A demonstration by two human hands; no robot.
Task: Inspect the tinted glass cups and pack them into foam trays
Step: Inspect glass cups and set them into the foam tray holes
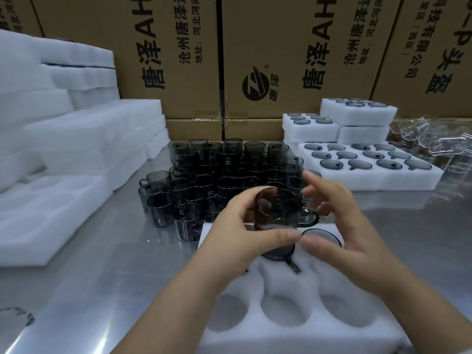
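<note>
My left hand [237, 233] pinches one cup [278, 210] above the near tray [306, 338]. My right hand [339, 226] has its fingers spread beside the handle, gripping nothing. Two pockets look filled and the near row is empty. Full trays [408, 180] sit on the right; many loose cups [204, 180] wait.

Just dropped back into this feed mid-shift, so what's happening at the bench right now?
A person is checking one tinted glass cup, gripped in the left hand above the foam tray; the right hand sits by its handle, contact unclear. That tray has two packed cups visible in far pockets and three near pockets empty. Unpacked cups wait behind; filled trays sit at right.
</note>
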